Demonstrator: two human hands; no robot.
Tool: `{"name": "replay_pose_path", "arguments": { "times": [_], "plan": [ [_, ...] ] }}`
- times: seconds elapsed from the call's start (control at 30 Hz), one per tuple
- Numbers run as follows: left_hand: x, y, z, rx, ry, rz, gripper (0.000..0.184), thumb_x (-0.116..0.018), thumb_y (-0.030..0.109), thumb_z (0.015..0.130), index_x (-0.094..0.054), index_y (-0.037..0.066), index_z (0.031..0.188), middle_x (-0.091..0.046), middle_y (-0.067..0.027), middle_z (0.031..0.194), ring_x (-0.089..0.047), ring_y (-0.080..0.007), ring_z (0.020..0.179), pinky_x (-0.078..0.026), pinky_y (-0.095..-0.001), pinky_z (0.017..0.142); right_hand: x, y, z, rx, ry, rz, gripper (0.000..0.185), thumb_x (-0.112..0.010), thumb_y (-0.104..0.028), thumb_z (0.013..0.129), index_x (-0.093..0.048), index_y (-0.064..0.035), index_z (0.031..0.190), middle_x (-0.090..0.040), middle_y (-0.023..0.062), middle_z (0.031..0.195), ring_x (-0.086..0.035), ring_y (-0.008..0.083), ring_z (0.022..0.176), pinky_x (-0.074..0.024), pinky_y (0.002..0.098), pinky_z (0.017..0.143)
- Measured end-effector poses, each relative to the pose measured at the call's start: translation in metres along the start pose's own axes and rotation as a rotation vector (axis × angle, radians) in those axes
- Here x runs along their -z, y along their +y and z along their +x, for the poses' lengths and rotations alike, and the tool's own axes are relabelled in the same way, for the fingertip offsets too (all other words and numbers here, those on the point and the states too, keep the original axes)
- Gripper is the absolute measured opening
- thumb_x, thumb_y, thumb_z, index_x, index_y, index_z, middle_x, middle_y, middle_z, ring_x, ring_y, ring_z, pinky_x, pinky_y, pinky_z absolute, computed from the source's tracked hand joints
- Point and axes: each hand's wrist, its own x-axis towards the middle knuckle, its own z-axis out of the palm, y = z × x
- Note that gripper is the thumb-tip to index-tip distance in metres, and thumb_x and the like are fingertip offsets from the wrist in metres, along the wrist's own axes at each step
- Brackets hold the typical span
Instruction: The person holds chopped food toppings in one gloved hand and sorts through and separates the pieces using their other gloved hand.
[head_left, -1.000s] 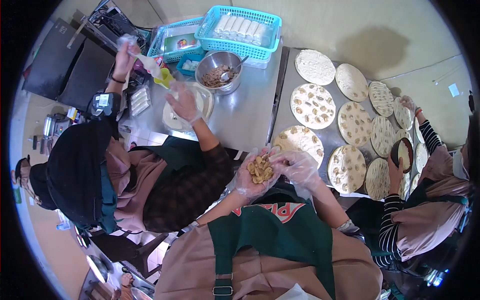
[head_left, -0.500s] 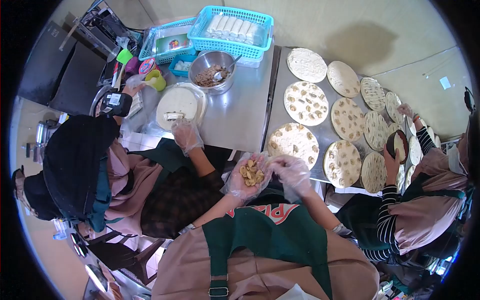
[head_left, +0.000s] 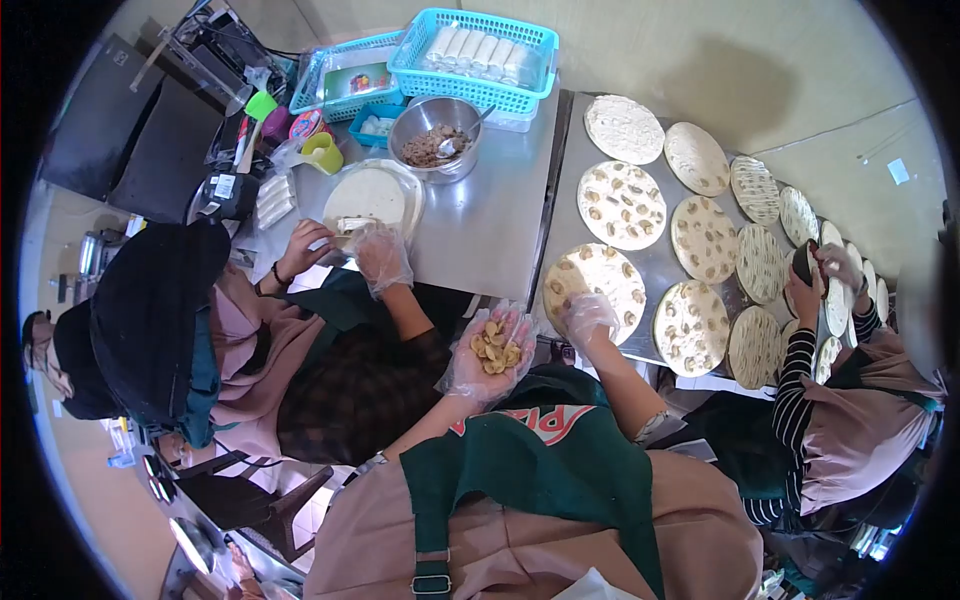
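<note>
My left hand [head_left: 484,372], in a clear plastic glove, lies palm up and cups a small heap of sliced mushrooms [head_left: 495,346]. My right hand [head_left: 590,318], gloved too, reaches onto the nearest round flatbread [head_left: 618,290], which has a pale topping and mushroom slices. Its fingers are bent together at the bread's near side; whatever they hold is hidden. Behind that bread lies another flatbread [head_left: 640,222] dotted with mushroom slices. A further mushroom-covered flatbread [head_left: 692,328] is to the right of my right hand.
More flatbreads [head_left: 760,262] cover the steel table. A co-worker at right holds a dark bowl [head_left: 806,262]. At left, another person's hands work at a stack of flatbreads [head_left: 372,195]. Beyond stand a metal bowl of brown filling [head_left: 436,150] and a blue basket of white rolls [head_left: 545,75].
My right hand has moved from beside my left palm to the nearest flatbread. The left co-worker's far hand has left the yellow cup and come to the flatbread stack.
</note>
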Motion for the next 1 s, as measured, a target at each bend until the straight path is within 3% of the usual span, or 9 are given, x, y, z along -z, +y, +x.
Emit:
{"name": "replay_pose_path", "arguments": {
  "times": [0.23, 0.33, 0.4, 0.53, 0.6, 0.63, 0.87, 0.97, 1.0],
  "plan": [
    [0.003, -0.002, 0.000, 0.011, -0.064, -0.010, 0.025, -0.045, 0.025, 0.079, -0.055, 0.015, 0.100, -0.052, -0.0029, 0.110, -0.045, -0.0233, 0.107, -0.034, -0.0430, 0.091, -0.006, 0.011, 0.008, 0.097, 0.038, -0.045, 0.022, -0.052, -0.028, 0.072, -0.060, -0.0085, 0.079, -0.059, 0.0134, 0.071, -0.057, 0.0292, 0.070, -0.0443, 0.0391, 0.064],
    [0.000, -0.006, -0.002, 0.026, -0.094, 0.028, 0.028, -0.047, 0.025, 0.078, -0.052, 0.015, 0.104, -0.049, -0.0016, 0.114, -0.042, -0.0223, 0.109, -0.035, -0.0410, 0.088, 0.001, 0.002, 0.004, 0.123, 0.166, 0.320, 0.020, -0.056, -0.025, 0.072, -0.061, -0.0082, 0.080, -0.058, 0.0120, 0.068, -0.057, 0.0268, 0.068, -0.0453, 0.0363, 0.062],
    [0.000, -0.007, -0.001, 0.033, -0.115, 0.033, 0.031, -0.046, 0.025, 0.078, -0.050, 0.015, 0.107, -0.047, -0.0010, 0.117, -0.040, -0.0221, 0.111, -0.033, -0.0412, 0.089, 0.060, -0.035, -0.012, -0.066, -0.103, 0.873, 0.018, -0.060, -0.022, 0.070, -0.061, -0.0077, 0.081, -0.058, 0.0095, 0.067, -0.057, 0.0234, 0.065, -0.0454, 0.0331, 0.058],
    [0.005, -0.009, 0.005, 0.077, -0.120, 0.082, 0.028, -0.044, 0.027, 0.079, -0.052, 0.014, 0.103, -0.052, -0.0047, 0.107, -0.047, -0.0231, 0.102, -0.038, -0.0408, 0.085, 0.096, -0.059, -0.028, 0.101, -0.303, 0.920, 0.017, -0.062, -0.018, 0.068, -0.062, -0.0066, 0.081, -0.058, 0.0087, 0.068, -0.057, 0.0207, 0.061, -0.0450, 0.0310, 0.055],
    [0.010, -0.010, 0.008, 0.107, -0.141, 0.111, 0.027, -0.043, 0.027, 0.080, -0.053, 0.014, 0.101, -0.054, -0.0060, 0.102, -0.050, -0.0229, 0.098, -0.040, -0.0402, 0.083, 0.089, -0.063, -0.030, 0.611, -0.036, 0.697, 0.019, -0.062, -0.017, 0.067, -0.062, -0.0056, 0.082, -0.058, 0.0098, 0.070, -0.057, 0.0219, 0.060, -0.0452, 0.0319, 0.055],
    [0.011, -0.012, 0.010, 0.085, -0.137, 0.188, 0.026, -0.042, 0.028, 0.081, -0.054, 0.012, 0.098, -0.055, -0.0063, 0.100, -0.051, -0.0229, 0.096, -0.041, -0.0402, 0.082, 0.093, -0.068, -0.033, 0.638, -0.058, 0.576, 0.018, -0.059, -0.014, 0.066, -0.061, -0.0064, 0.082, -0.057, 0.0105, 0.072, -0.056, 0.0240, 0.065, -0.0456, 0.0321, 0.059],
    [0.024, -0.012, 0.018, 0.085, -0.203, 0.272, 0.030, -0.038, 0.032, 0.083, -0.053, 0.009, 0.097, -0.056, -0.0077, 0.096, -0.053, -0.0213, 0.091, -0.042, -0.0383, 0.081, 0.086, -0.072, -0.043, 0.579, 0.029, 0.434, 0.013, -0.055, -0.012, 0.068, -0.059, -0.0079, 0.079, -0.056, 0.0092, 0.072, -0.054, 0.0276, 0.075, -0.0434, 0.0341, 0.067],
    [0.012, -0.015, 0.008, 0.173, -0.281, 0.203, 0.032, -0.038, 0.032, 0.084, -0.052, 0.007, 0.100, -0.055, -0.0097, 0.100, -0.052, -0.0222, 0.093, -0.041, -0.0392, 0.083, 0.093, -0.068, -0.046, 0.562, -0.017, 0.616, 0.012, -0.055, -0.014, 0.070, -0.059, -0.0071, 0.079, -0.056, 0.0084, 0.071, -0.055, 0.0235, 0.067, -0.0444, 0.0314, 0.061],
    [0.011, -0.015, 0.008, 0.173, -0.283, 0.204, 0.032, -0.038, 0.032, 0.084, -0.052, 0.007, 0.100, -0.055, -0.0097, 0.100, -0.052, -0.0222, 0.093, -0.041, -0.0392, 0.083, 0.096, -0.068, -0.049, 0.408, -0.096, 0.721, 0.011, -0.055, -0.015, 0.072, -0.058, -0.0072, 0.079, -0.056, 0.0072, 0.070, -0.055, 0.0194, 0.063, -0.0438, 0.0292, 0.057]
  ]
}}
